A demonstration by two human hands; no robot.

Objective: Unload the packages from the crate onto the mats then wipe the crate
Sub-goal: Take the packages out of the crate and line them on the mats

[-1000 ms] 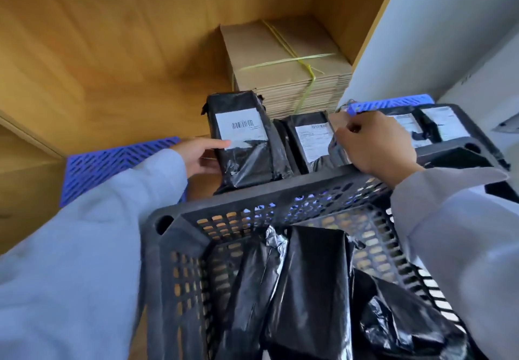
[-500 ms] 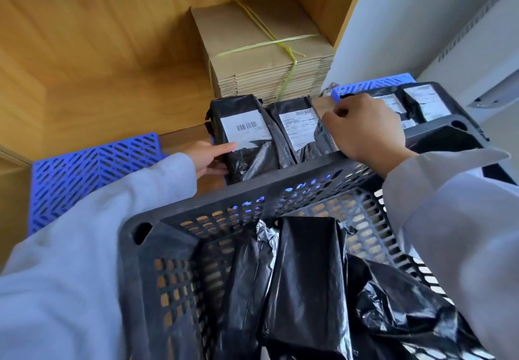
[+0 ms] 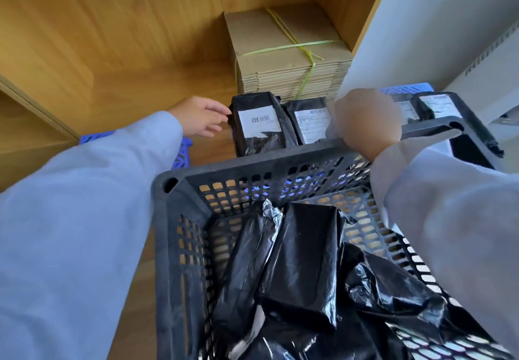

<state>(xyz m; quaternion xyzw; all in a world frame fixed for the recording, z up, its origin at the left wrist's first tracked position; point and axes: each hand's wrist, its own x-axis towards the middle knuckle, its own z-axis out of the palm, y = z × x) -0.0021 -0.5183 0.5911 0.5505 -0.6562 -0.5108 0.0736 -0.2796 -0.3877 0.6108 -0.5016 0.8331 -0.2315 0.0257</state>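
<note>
My left sleeve [image 3: 84, 205] is crossing the near left of the view, covering most of a blue slatted mat [image 3: 182, 151] that is lying on the wooden floor [image 3: 126, 92]. My left hand [image 3: 200, 119] is reaching out beyond it, its grip loose and spread, holding nothing; the fingertips [image 3: 224, 112] are sitting right at the left edge of the first black-wrapped package [image 3: 258, 123], and whether they are touching it I cannot tell. That package is lying label up, with a second labelled package [image 3: 307, 123] flush against its right side. Behind the pair, a bundle of flattened cardboard boxes [image 3: 286, 53] tied with green string is standing against the wooden wall.

Nearer to me, the black perforated crate [image 3: 179, 219] is filling the lower centre, with several black packages [image 3: 303, 261] still piled inside it.

My right hand [image 3: 368, 120] is showing motion-blurred above the crate's far rim; its fingers are curling under, but whether they are pinching anything I cannot tell. Beyond it, two more labelled packages [image 3: 438, 106] are lying on a second blue mat [image 3: 407, 90].
</note>
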